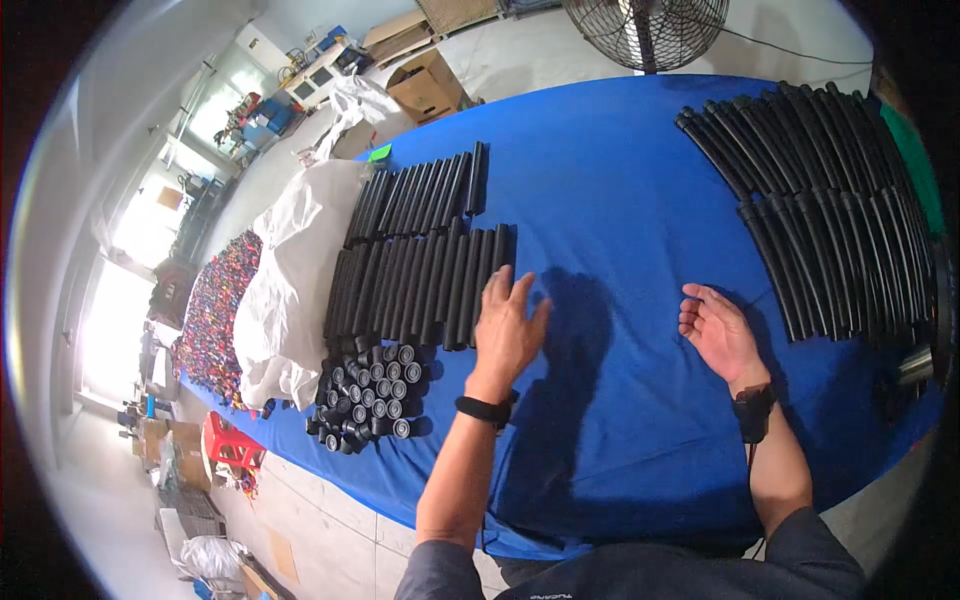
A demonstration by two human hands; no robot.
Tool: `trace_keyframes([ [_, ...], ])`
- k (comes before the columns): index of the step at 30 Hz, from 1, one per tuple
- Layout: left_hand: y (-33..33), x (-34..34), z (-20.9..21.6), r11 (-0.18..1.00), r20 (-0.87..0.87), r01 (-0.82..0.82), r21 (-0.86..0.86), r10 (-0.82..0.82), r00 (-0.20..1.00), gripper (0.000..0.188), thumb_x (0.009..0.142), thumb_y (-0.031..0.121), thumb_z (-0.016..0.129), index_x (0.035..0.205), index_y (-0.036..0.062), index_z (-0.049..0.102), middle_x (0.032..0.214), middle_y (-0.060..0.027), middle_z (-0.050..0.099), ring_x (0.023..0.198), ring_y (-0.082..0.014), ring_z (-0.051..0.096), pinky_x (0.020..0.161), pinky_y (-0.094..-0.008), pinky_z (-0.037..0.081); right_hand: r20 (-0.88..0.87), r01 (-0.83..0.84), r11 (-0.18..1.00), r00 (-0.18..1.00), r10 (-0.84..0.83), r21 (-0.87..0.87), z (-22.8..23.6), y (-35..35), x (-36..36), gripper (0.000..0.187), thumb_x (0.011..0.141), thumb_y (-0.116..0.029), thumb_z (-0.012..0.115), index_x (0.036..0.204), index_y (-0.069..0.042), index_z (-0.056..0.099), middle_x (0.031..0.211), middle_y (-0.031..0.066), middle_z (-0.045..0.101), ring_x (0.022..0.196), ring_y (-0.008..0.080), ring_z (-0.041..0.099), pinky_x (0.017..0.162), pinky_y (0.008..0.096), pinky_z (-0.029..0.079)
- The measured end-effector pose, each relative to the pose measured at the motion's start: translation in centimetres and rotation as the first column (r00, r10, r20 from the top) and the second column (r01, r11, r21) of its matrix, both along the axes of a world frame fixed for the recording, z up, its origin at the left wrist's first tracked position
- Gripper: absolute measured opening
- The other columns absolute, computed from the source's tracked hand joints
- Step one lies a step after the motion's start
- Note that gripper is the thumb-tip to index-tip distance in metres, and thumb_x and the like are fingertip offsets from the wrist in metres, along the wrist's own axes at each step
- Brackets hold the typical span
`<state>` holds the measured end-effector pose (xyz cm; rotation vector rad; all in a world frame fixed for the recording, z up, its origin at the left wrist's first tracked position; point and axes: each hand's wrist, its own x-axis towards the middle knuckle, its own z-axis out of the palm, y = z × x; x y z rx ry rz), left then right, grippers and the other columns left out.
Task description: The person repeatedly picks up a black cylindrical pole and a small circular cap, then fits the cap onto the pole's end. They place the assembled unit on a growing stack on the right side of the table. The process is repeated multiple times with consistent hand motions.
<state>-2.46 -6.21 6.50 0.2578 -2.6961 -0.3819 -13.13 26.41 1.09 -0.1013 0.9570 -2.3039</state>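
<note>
My left hand [508, 328] is over the right end of a row of black tubes [410, 290], its fingers and thumb spread. The fingertips lie by the endmost tube; whether they touch it I cannot tell. A second row of black tubes [415, 200] lies behind. Below the front row sits a cluster of short black round caps [375, 395] with grey-ringed ends. My right hand [722, 335] hovers above the blue cloth, palm turned inward, fingers loosely bent, with nothing visible in it. To its right, two rows of long black tubes with collared ends [840, 220] lie side by side.
A blue cloth [610, 180] covers the table. At the left lie a white sack [295, 270] and a heap of small multicoloured pieces [220, 310]. A fan [648, 30] stands beyond the far edge, a cardboard box [428, 85] and a red stool [230, 442] on the floor.
</note>
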Motion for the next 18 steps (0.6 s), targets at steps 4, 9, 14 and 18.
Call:
trace_keyframes([
  [4,-1.9,0.9,-1.8,0.989,0.202,-0.006,-0.149,0.036,0.979,0.043,0.093,0.021,0.065,0.133,0.005,0.061,0.146,-0.0287,0.05,0.139,-0.0432,0.045,0.113,-0.0496,0.042,-0.009,0.006,1.0,1.0,-0.006,0.002,0.0,-0.1,0.3,0.032,0.101,-0.025,0.063,0.124,-0.002,0.063,0.104,0.0084,0.066,0.098,0.0192,0.062,0.09,0.0351,0.052],
  [9,-1.7,0.4,-2.1,0.997,0.162,0.051,-0.065,-0.04,0.986,0.043,0.09,0.014,0.064,0.132,0.0049,0.062,0.141,-0.026,0.055,0.134,-0.041,0.05,0.11,-0.0475,0.045,-0.018,0.006,1.0,1.0,-0.007,-0.012,-0.2,0.0,0.2,0.031,0.101,-0.025,0.063,0.123,-0.003,0.064,0.103,0.0081,0.066,0.095,0.0189,0.062,0.088,0.0348,0.052],
  [14,-1.1,-0.3,-1.5,0.999,0.129,0.016,-0.049,-0.009,0.992,0.043,0.086,0.01,0.066,0.13,0.0057,0.063,0.122,-0.0206,0.064,0.115,-0.0388,0.06,0.098,-0.049,0.051,-0.044,-0.012,1.0,0.999,0.012,-0.001,-0.2,0.0,-0.2,0.032,0.102,-0.024,0.062,0.124,-0.001,0.063,0.103,0.0086,0.066,0.096,0.0193,0.063,0.088,0.0349,0.052],
  [18,-0.3,-0.3,-3.0,0.996,0.242,-0.074,0.048,0.06,0.968,0.06,0.083,0.01,0.067,0.14,0.0028,0.049,0.107,-0.0256,0.063,0.098,-0.0444,0.065,0.083,-0.0502,0.055,-0.111,-0.127,0.989,0.985,0.134,0.075,1.0,-1.2,1.1,0.047,0.102,-0.027,0.061,0.139,0.002,0.051,0.119,0.0159,0.065,0.109,0.0255,0.064,0.094,0.0392,0.053],
])
